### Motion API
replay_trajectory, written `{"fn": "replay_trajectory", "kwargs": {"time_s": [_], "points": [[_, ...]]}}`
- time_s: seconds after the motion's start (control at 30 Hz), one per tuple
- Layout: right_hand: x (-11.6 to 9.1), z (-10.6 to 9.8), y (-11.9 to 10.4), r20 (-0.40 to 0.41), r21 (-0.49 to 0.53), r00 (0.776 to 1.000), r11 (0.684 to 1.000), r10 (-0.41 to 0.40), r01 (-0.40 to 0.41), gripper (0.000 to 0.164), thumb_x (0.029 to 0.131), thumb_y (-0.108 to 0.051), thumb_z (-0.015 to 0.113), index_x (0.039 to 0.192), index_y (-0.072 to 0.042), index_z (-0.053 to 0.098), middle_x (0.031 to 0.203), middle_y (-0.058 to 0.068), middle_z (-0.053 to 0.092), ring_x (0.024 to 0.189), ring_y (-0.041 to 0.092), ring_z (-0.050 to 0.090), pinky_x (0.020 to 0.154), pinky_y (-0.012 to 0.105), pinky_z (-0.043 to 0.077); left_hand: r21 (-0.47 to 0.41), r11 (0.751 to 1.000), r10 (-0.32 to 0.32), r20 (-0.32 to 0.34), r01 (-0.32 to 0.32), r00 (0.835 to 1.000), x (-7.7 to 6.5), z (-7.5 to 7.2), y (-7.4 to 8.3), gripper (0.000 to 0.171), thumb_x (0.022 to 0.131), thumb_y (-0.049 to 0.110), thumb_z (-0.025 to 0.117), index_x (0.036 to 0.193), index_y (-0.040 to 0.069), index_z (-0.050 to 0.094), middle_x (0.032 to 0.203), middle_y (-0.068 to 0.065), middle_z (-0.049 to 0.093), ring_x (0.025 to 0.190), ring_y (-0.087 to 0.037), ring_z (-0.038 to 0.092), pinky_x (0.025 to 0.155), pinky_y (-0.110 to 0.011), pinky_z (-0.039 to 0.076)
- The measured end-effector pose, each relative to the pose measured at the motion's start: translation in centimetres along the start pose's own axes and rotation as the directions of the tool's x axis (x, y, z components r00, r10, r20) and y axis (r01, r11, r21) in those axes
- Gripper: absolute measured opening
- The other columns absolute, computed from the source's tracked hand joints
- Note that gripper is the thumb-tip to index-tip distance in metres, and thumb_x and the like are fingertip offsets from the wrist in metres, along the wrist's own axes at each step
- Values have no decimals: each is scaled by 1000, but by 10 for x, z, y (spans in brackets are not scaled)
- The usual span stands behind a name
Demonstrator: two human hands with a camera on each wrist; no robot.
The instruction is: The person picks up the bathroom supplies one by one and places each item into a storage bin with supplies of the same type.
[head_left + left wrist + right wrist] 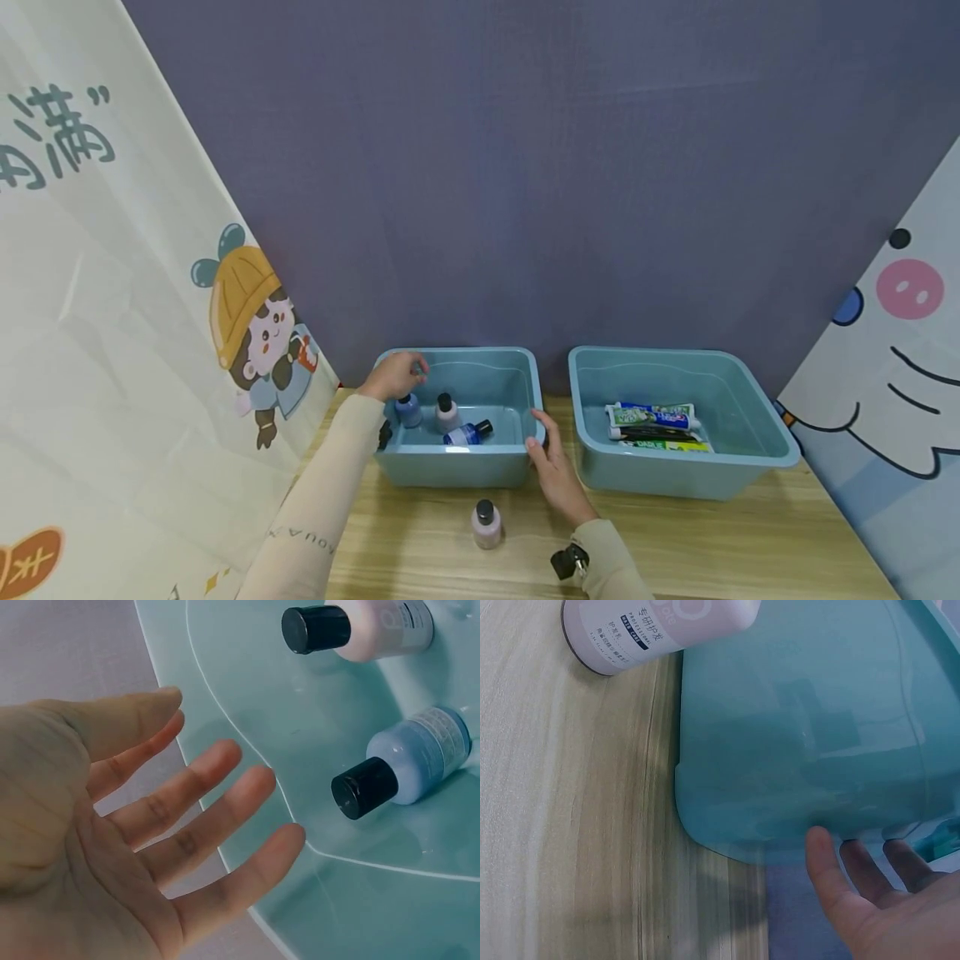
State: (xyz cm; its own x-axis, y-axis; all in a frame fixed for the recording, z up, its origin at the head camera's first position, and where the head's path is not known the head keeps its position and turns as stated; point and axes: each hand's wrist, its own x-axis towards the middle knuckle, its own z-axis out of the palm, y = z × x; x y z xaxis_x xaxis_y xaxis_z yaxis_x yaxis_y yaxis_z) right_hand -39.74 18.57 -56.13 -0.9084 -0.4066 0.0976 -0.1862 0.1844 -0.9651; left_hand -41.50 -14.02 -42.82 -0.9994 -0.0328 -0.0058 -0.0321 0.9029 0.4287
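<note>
My left hand [393,375] reaches over the left end of the left blue-green bin [465,471], its fingers spread and holding nothing in the left wrist view. Below it inside the bin stand a blue bottle [408,412] and a pale pink bottle [447,414], both black-capped. A darker blue bottle [463,434] lies on its side near them. At the bin's front right corner is my right hand [557,477], its fingertips against the bin wall in the right wrist view. Another pale pink bottle [487,529] stands on the table in front of the bin.
To the right, a second blue-green bin [667,479] holds several toothpaste tubes [652,417]. Both bins sit on a wood-grain table [420,542] against a grey-blue backdrop [525,183]. Printed white sheets [97,333] flank the table.
</note>
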Motion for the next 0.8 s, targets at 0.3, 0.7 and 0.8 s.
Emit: {"fn": "replay_trajectory", "kwargs": {"time_s": [0.3,0.7,0.8], "points": [[1,-1,0,-3,-4,1000,1000,-4,4,48,111,-41,41,156,-41,24,167,19,23,142,39,39,108,55,42,-28,999,-35,28,36,999,-10,-2,-3,17,97,19,70,113,13,69,102,-7,73,85,-19,64,74,-38,52],[0,-1,-1,-8,-18,1000,1000,-5,4,48,112,-36,41,156,-40,24,166,21,25,136,36,43,102,49,44,-99,995,14,-104,-24,995,-42,8,3,19,97,23,71,115,16,69,102,-6,75,87,-19,68,77,-40,55],[0,0,-1,-6,-11,1000,1000,1,-1,47,112,-34,41,155,-41,24,166,20,26,137,37,43,102,50,44,-124,991,28,-167,-49,986,-51,16,5,19,97,24,71,115,18,70,102,-4,75,83,-14,67,75,-37,55]]}}
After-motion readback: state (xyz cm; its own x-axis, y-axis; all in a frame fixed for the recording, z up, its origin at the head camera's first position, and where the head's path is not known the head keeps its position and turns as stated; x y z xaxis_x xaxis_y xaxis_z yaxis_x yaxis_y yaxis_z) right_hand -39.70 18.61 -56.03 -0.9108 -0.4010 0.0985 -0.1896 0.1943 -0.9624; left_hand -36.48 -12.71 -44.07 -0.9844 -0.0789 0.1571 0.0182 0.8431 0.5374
